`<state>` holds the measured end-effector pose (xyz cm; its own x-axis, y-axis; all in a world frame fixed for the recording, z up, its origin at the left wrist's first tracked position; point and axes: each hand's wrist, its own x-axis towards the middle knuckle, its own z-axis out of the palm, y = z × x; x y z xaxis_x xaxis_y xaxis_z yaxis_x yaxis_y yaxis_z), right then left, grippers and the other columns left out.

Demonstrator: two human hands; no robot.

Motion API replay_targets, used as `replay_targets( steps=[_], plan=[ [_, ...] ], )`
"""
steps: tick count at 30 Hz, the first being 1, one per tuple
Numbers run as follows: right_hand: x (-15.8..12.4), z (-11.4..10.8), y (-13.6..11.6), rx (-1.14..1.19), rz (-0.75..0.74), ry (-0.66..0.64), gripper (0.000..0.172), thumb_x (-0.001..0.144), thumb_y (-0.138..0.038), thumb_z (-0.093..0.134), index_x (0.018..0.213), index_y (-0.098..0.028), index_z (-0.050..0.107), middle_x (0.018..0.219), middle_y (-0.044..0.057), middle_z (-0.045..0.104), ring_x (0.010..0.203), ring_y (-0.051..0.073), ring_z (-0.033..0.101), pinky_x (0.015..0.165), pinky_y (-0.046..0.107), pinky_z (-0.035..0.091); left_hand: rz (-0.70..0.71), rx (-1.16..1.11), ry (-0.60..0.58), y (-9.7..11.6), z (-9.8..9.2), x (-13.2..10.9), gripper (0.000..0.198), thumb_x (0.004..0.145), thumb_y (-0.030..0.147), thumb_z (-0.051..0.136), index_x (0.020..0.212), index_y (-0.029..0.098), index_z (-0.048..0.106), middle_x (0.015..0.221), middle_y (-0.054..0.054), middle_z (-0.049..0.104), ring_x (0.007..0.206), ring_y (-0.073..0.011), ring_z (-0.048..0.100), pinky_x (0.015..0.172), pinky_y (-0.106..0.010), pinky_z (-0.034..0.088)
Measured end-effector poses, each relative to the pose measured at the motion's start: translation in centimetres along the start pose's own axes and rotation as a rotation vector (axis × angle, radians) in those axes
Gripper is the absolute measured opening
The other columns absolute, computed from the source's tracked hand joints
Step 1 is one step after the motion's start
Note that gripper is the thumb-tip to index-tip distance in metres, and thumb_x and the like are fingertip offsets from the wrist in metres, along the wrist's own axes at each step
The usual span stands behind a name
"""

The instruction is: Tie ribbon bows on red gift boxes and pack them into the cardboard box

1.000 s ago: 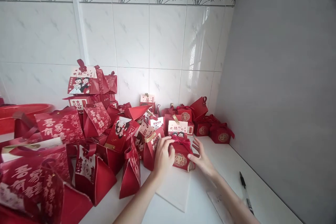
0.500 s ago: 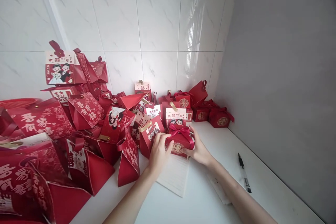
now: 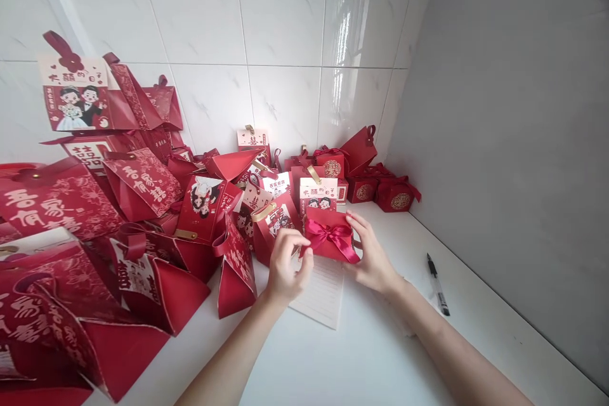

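Observation:
A small red gift box [image 3: 328,219] with a shiny dark-pink ribbon bow [image 3: 328,238] is tilted so that its bow-topped face turns towards me. My right hand [image 3: 373,254] grips it from the right, fingers behind the far edge and thumb low in front. At its left edge, my left hand [image 3: 289,263] has curled fingers closed on the box's side, near the ribbon end; the exact contact is partly hidden. Below the box lies a lined notepad [image 3: 321,298] on the white table [image 3: 333,355]. Just behind stands a favour box with a cartoon couple [image 3: 318,190].
Red folded favour boxes [image 3: 143,184] are heaped high on the left. More ribboned red boxes [image 3: 394,193] line the back right. A black pen [image 3: 438,285] lies at the right, by a grey wall [image 3: 499,139]. A tiled wall [image 3: 285,13] rises behind.
The gift box has tipped, hiding its gold-printed front and turning its bow face towards me. My left fingers have curled in more at its left edge. The camera view has shifted slightly.

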<state>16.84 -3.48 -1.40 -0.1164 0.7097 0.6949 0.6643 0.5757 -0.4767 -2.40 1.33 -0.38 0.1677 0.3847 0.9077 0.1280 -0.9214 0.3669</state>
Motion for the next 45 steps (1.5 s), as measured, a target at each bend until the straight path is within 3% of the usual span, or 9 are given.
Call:
replay_targets(
  steps=[6,9,14,20,23,27,31,42,45],
  plan=[
    [-0.3,1.0,0.4,0.021,-0.034,-0.080,0.078,0.078,-0.012,0.054,0.143,-0.032,0.016,0.147,0.011,0.018,0.137,0.027,0.025,0.099,0.045,0.046,-0.487,-0.090,0.049,-0.6,1.1,-0.4,0.026,0.083,0.028,0.053,0.105,0.020,0.043,0.089,-0.004,0.053,0.074,-0.0128,0.054,0.067,-0.025,0.047],
    [-0.4,1.3,1.0,0.049,0.029,-0.094,0.079,0.077,-0.015,0.056,0.142,-0.031,0.016,0.148,0.011,0.017,0.138,0.027,0.021,0.100,0.046,0.045,-0.611,-0.156,0.026,-0.6,1.6,-0.6,0.031,0.080,0.029,0.056,0.106,0.020,0.042,0.084,-0.001,0.053,0.068,-0.0111,0.052,0.062,-0.023,0.045],
    [-0.2,0.3,0.5,0.100,0.125,-0.143,0.079,0.076,-0.024,0.060,0.143,-0.028,0.017,0.149,0.011,0.018,0.137,0.029,0.023,0.101,0.047,0.043,-0.684,-0.224,-0.059,-1.1,1.8,-0.8,0.027,0.080,0.036,0.057,0.099,0.019,0.048,0.081,-0.001,0.055,0.074,-0.0135,0.055,0.070,-0.026,0.047],
    [0.3,-0.6,-1.0,0.375,0.254,-0.040,0.047,0.091,-0.049,0.039,0.132,-0.028,0.039,0.141,0.009,0.037,0.131,0.028,0.035,0.095,0.042,0.047,-0.710,-0.252,-0.082,-1.8,2.0,-1.3,0.037,0.073,0.037,0.065,0.099,0.019,0.046,0.087,-0.004,0.057,0.081,-0.0155,0.058,0.073,-0.029,0.049],
    [0.6,-0.3,-1.4,0.377,0.341,0.016,0.038,0.090,-0.050,0.042,0.119,-0.026,0.052,0.137,0.009,0.043,0.124,0.026,0.044,0.093,0.040,0.049,-0.716,-0.221,-0.083,-1.8,2.0,-1.4,0.048,0.074,0.034,0.063,0.115,0.018,0.045,0.086,-0.003,0.056,0.079,-0.0155,0.059,0.072,-0.030,0.050],
    [0.8,0.0,-1.5,0.425,0.406,0.028,0.034,0.086,-0.049,0.052,0.109,-0.024,0.057,0.140,0.010,0.038,0.119,0.025,0.050,0.090,0.039,0.051,-0.717,-0.230,-0.089,-1.6,1.8,-1.2,0.075,0.076,0.027,0.060,0.141,0.018,0.024,0.079,-0.001,0.059,0.075,-0.0164,0.060,0.072,-0.031,0.052],
    [0.8,0.1,-1.4,0.446,0.395,0.067,0.030,0.083,-0.048,0.056,0.094,-0.021,0.062,0.132,0.011,0.048,0.125,0.025,0.044,0.088,0.035,0.052,-0.684,-0.260,-0.171,-1.4,1.5,-0.8,0.068,0.077,0.025,0.058,0.140,0.020,0.033,0.094,-0.005,0.064,0.084,-0.0174,0.062,0.078,-0.030,0.052],
    [1.3,-0.1,-2.1,0.490,0.519,0.172,0.036,0.076,-0.055,0.060,0.068,-0.020,0.055,0.128,0.011,0.054,0.111,0.027,0.057,0.085,0.040,0.053,-0.659,-0.251,-0.216,-1.0,1.3,-0.5,0.063,0.079,0.033,0.055,0.138,0.022,0.036,0.081,0.000,0.058,0.075,-0.0147,0.056,0.069,-0.026,0.050],
    [1.3,-0.1,-2.2,0.508,0.524,0.171,0.040,0.075,-0.056,0.060,0.065,-0.020,0.049,0.128,0.011,0.053,0.111,0.028,0.057,0.086,0.041,0.052,-0.675,-0.281,-0.161,-0.8,1.3,-0.3,0.057,0.076,0.033,0.057,0.130,0.020,0.044,0.079,0.000,0.055,0.073,-0.0128,0.055,0.067,-0.024,0.048]
  ],
)
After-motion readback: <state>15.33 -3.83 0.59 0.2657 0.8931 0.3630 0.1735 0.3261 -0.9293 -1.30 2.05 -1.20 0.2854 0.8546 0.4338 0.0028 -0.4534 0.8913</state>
